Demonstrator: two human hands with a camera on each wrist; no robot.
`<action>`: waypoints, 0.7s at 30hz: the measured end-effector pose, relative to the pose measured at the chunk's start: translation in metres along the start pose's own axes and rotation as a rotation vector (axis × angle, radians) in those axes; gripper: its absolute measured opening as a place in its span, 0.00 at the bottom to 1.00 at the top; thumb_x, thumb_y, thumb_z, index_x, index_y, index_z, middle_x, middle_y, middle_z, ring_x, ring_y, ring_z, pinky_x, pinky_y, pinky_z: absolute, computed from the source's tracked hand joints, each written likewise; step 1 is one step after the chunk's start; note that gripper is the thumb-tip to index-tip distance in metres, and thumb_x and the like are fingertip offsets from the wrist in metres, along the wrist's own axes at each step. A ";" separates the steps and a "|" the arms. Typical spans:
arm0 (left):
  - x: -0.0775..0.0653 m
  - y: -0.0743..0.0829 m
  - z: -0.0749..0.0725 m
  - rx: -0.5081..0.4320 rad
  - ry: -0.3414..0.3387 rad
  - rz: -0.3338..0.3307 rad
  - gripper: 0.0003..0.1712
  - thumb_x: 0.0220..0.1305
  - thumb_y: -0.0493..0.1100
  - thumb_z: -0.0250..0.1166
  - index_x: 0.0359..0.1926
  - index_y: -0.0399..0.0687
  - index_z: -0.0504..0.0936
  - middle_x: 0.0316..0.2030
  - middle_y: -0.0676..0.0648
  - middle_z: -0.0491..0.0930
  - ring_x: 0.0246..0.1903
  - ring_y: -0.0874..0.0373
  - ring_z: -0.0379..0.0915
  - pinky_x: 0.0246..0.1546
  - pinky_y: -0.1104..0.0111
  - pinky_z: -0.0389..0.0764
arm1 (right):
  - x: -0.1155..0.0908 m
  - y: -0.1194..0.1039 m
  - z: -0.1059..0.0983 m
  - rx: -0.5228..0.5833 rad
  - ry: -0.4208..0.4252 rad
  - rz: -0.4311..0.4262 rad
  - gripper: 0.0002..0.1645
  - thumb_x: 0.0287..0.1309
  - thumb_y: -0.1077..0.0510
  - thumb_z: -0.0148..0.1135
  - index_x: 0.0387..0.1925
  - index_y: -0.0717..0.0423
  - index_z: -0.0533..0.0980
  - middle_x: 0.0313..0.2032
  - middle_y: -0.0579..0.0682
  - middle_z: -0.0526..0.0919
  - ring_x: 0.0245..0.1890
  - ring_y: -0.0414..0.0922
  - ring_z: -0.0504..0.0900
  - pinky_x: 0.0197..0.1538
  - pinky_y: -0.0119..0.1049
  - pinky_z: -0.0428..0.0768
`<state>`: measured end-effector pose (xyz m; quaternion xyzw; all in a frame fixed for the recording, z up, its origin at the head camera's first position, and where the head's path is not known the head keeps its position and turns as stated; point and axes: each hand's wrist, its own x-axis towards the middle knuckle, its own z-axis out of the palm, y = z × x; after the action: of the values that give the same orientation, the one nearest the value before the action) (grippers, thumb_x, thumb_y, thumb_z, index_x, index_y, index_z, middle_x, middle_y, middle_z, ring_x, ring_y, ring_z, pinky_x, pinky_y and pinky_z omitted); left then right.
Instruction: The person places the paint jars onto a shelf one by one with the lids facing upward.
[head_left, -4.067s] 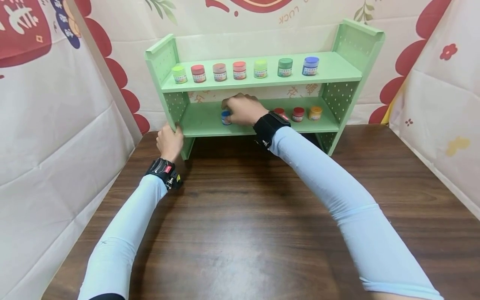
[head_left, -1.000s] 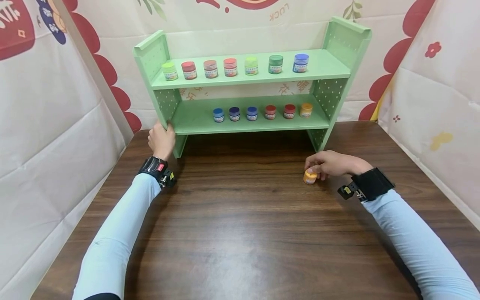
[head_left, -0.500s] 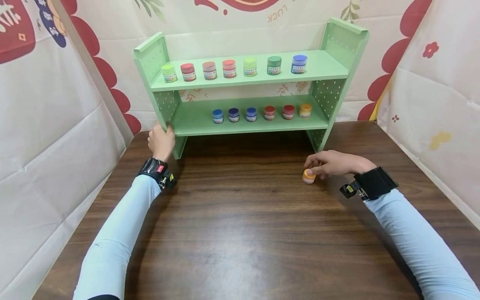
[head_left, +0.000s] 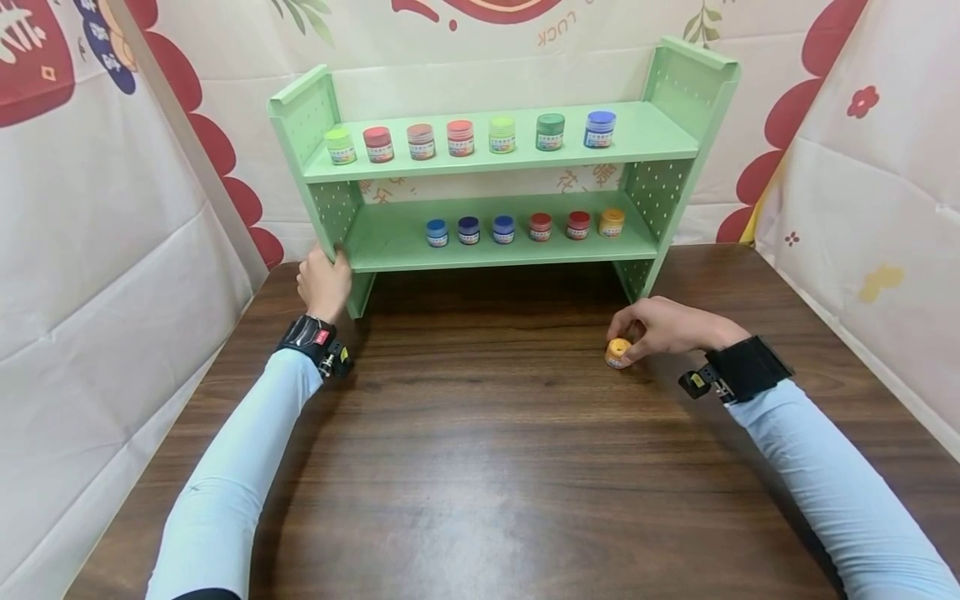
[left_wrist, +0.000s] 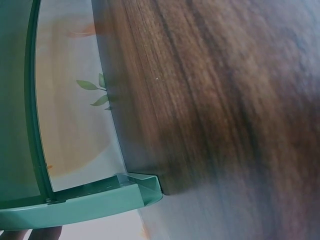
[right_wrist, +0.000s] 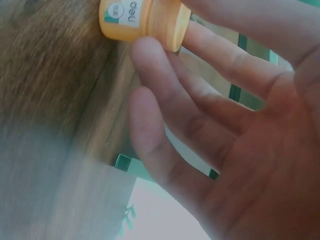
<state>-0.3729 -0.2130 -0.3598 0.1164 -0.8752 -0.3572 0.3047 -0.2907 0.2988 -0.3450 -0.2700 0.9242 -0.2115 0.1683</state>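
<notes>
In the head view my right hand (head_left: 667, 325) pinches a small orange-yellow paint jar (head_left: 616, 353) by its sides. The jar stands upright on the brown table, in front of the shelf's right leg. The right wrist view shows the jar's label (right_wrist: 125, 12) and lid (right_wrist: 167, 25), with the other fingers loosely bent beside them. My left hand (head_left: 324, 285) grips the left side panel of the green two-tier shelf (head_left: 480, 260). From the left wrist, the shelf's side edge (left_wrist: 85, 202) is visible, and most of that hand is hidden.
Several paint jars line the upper shelf, from a light green jar (head_left: 340, 146) to a blue jar (head_left: 599, 130). Another row on the lower shelf runs from a blue jar (head_left: 437, 232) to an orange jar (head_left: 611, 222). Printed cloth (head_left: 135, 250) surrounds the wooden table (head_left: 450, 433).
My right hand has left a blue jar on the lower shelf and moved right and down to the orange-yellow jar. Lately its fingers have shifted, uncovering the lid. The left hand keeps its grip.
</notes>
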 end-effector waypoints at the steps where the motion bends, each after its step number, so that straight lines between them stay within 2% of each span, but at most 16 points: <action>1: 0.000 0.000 0.000 0.000 0.000 -0.001 0.19 0.74 0.53 0.51 0.36 0.42 0.73 0.47 0.29 0.85 0.48 0.27 0.82 0.44 0.37 0.76 | 0.000 0.000 0.000 -0.004 0.005 0.003 0.15 0.54 0.60 0.77 0.44 0.52 0.84 0.34 0.47 0.86 0.32 0.42 0.80 0.35 0.31 0.78; 6: 0.000 0.000 0.000 -0.001 -0.002 -0.002 0.19 0.74 0.53 0.51 0.36 0.42 0.73 0.47 0.29 0.85 0.49 0.28 0.82 0.44 0.37 0.76 | 0.000 0.001 0.000 -0.016 0.008 0.006 0.15 0.55 0.60 0.77 0.45 0.53 0.85 0.36 0.47 0.87 0.34 0.42 0.81 0.36 0.31 0.79; 14: 0.001 0.000 0.001 0.001 -0.009 0.002 0.18 0.75 0.54 0.49 0.34 0.44 0.70 0.45 0.30 0.85 0.48 0.28 0.82 0.44 0.37 0.76 | -0.002 0.000 -0.002 0.005 0.005 -0.007 0.18 0.65 0.59 0.69 0.54 0.62 0.83 0.41 0.50 0.87 0.35 0.41 0.80 0.37 0.32 0.79; 21: 0.000 0.000 0.000 0.001 -0.011 -0.001 0.18 0.75 0.54 0.50 0.34 0.45 0.70 0.45 0.31 0.85 0.48 0.29 0.82 0.45 0.38 0.76 | -0.001 -0.001 -0.001 0.012 0.004 -0.012 0.20 0.63 0.57 0.71 0.53 0.63 0.83 0.42 0.50 0.87 0.35 0.41 0.81 0.37 0.31 0.79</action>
<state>-0.3733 -0.2127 -0.3594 0.1151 -0.8771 -0.3574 0.2996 -0.2900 0.2991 -0.3438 -0.2742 0.9216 -0.2187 0.1666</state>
